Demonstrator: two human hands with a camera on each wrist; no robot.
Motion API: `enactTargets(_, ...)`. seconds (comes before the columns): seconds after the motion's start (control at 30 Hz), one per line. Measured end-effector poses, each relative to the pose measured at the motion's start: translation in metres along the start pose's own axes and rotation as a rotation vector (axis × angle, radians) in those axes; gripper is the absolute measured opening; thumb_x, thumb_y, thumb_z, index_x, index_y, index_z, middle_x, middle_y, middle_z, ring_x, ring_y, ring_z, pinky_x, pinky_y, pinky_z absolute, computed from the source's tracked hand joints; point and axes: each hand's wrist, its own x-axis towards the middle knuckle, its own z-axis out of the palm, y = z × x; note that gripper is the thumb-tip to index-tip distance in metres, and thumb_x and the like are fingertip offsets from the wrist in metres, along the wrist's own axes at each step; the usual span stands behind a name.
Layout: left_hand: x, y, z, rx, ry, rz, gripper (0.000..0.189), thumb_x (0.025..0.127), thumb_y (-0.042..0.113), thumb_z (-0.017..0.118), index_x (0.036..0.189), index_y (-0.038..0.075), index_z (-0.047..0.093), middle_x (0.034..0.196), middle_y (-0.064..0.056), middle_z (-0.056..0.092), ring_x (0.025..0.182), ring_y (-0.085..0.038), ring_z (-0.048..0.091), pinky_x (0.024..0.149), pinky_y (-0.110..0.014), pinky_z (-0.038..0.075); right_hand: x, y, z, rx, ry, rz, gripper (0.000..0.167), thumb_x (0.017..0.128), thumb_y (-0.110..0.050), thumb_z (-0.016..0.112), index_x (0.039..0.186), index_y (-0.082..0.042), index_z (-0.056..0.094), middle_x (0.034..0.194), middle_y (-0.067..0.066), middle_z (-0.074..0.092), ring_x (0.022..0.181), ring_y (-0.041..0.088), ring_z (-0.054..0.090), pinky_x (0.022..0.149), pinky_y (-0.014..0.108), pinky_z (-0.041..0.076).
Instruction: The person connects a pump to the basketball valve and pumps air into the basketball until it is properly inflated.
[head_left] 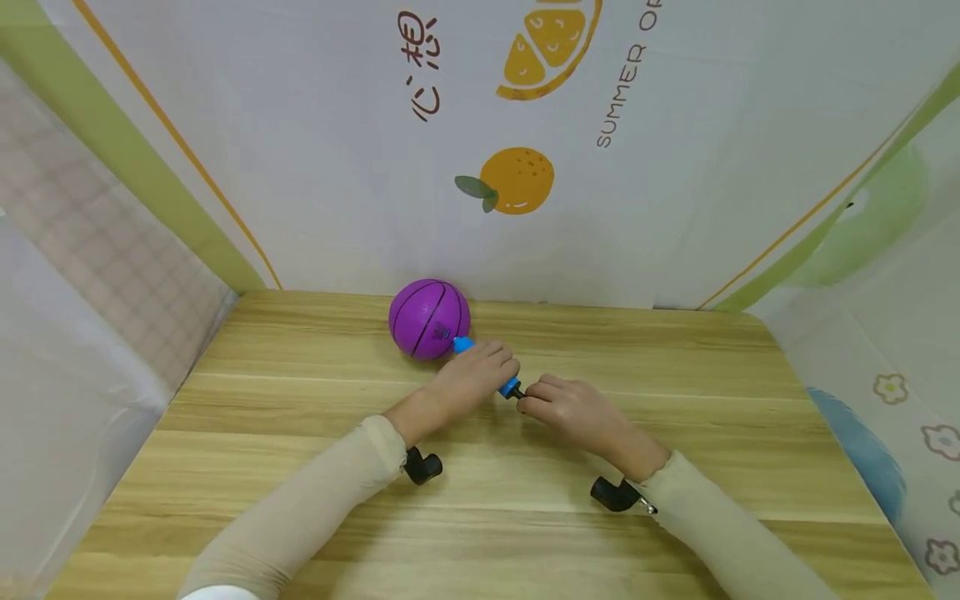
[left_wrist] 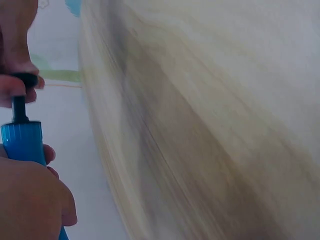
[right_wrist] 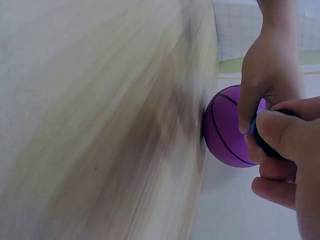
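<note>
A purple ball (head_left: 425, 317) with black basketball lines rests near the table's back edge. Against its right side points the blue tip of a hand pump (head_left: 462, 343). My left hand (head_left: 476, 372) wraps round the blue pump barrel (left_wrist: 25, 142), which is mostly hidden under the fingers. Thumb and fingers of my right hand (head_left: 570, 408) grip the black pump handle (left_wrist: 24, 80). A short length of dark rod (left_wrist: 19, 109) shows between barrel and handle. In the right wrist view, the ball (right_wrist: 227, 127) sits beyond both hands.
The wooden table (head_left: 337, 508) spreads beneath the arms. A white curtain (head_left: 315, 167) with orange prints hangs right behind its back edge, and more cloth hangs at both sides. Each wrist carries a black camera mount, one at the left (head_left: 423, 467) and one at the right (head_left: 615, 494).
</note>
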Motion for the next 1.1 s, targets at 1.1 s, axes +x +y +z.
enactTargets(1.1, -0.005, -0.013, -0.005, -0.023, 0.024, -0.014, 0.024, 0.094, -0.008, 0.062, 0.11, 0.01, 0.059, 0.113, -0.002, 0.061, 0.106, -0.019, 0.051, 0.103, -0.033, 0.044, -0.048, -0.024, -0.039, 0.058, 0.028, 0.022, 0.045, 0.112, -0.018, 0.03, 0.095, -0.009, 0.071, 0.091, -0.001, 0.067, 0.081, 0.011, 0.061, 0.07, 0.02, 0.054)
